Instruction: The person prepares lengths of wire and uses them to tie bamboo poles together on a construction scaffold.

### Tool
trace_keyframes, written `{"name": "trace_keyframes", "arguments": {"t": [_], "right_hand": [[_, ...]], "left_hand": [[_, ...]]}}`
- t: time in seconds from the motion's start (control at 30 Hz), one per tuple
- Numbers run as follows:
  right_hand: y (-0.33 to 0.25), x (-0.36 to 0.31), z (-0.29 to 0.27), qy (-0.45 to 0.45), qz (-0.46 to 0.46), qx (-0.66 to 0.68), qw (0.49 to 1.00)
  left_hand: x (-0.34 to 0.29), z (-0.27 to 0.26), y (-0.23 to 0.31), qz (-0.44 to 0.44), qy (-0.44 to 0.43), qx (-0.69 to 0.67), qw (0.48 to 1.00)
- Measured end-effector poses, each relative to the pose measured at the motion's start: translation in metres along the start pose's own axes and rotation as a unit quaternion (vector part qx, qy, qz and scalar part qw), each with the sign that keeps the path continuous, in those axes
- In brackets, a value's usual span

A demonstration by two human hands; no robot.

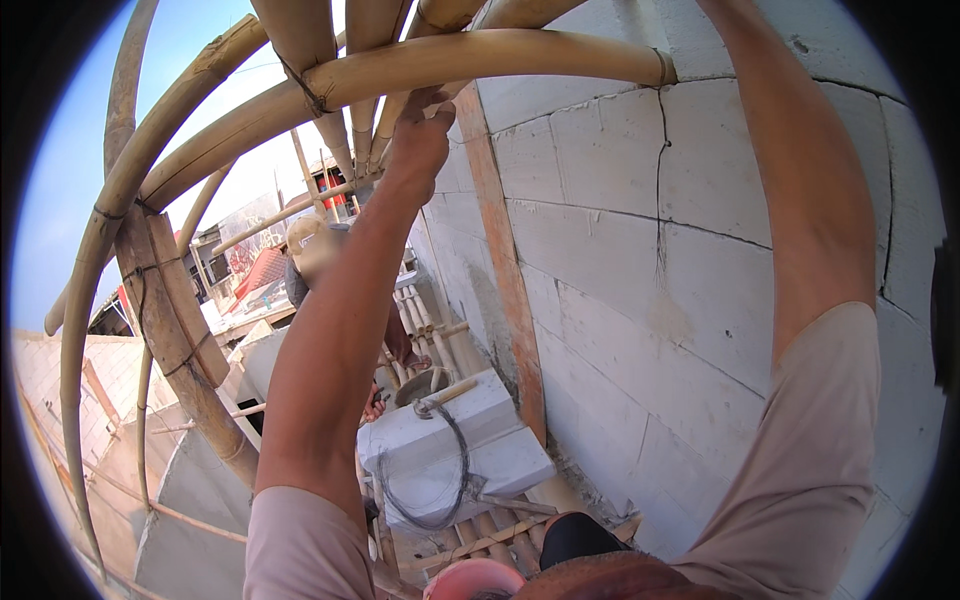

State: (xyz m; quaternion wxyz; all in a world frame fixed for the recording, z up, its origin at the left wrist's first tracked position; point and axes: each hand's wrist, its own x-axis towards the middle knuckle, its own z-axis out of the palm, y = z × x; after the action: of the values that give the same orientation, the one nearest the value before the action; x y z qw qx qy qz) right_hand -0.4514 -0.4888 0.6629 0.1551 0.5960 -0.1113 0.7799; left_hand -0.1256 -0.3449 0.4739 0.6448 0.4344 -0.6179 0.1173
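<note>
My left hand is raised, its fingers curled closed just under a thick bamboo pole that crosses toward the wall. The fingertips are partly hidden against the bamboo, and what they hold, if anything, cannot be made out. Several other bamboo poles run overhead beside this hand. A dark tie wire binds the crossing pole to one of them. My right arm stretches up along the wall and leaves the picture at the top, so that hand is out of sight.
A pale block wall with a wooden strip stands on the right. Below, white blocks carry a coil of wire and a bucket. A co-worker in a cap is beyond my left arm. A bamboo post rises at left.
</note>
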Motion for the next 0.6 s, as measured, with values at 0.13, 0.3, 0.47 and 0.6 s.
{"name": "trace_keyframes", "arguments": {"t": [0.13, 0.3, 0.47, 0.6], "right_hand": [[-0.006, -0.001, 0.011, -0.008, -0.011, 0.010, 1.000], [-0.010, -0.009, 0.030, -0.019, -0.009, 0.040, 0.999], [-0.008, -0.009, 0.051, -0.033, -0.008, 0.036, 0.999], [-0.023, -0.010, 0.063, -0.030, 0.001, 0.061, 0.998]], "left_hand": [[0.004, 0.010, 0.009, -0.037, -0.020, -0.074, 0.996], [0.025, 0.004, 0.008, -0.109, 0.029, -0.088, 0.990], [0.006, 0.026, -0.019, -0.145, 0.339, 0.015, 0.929], [0.021, -0.106, -0.060, -0.195, 0.349, -0.235, 0.886]]}}
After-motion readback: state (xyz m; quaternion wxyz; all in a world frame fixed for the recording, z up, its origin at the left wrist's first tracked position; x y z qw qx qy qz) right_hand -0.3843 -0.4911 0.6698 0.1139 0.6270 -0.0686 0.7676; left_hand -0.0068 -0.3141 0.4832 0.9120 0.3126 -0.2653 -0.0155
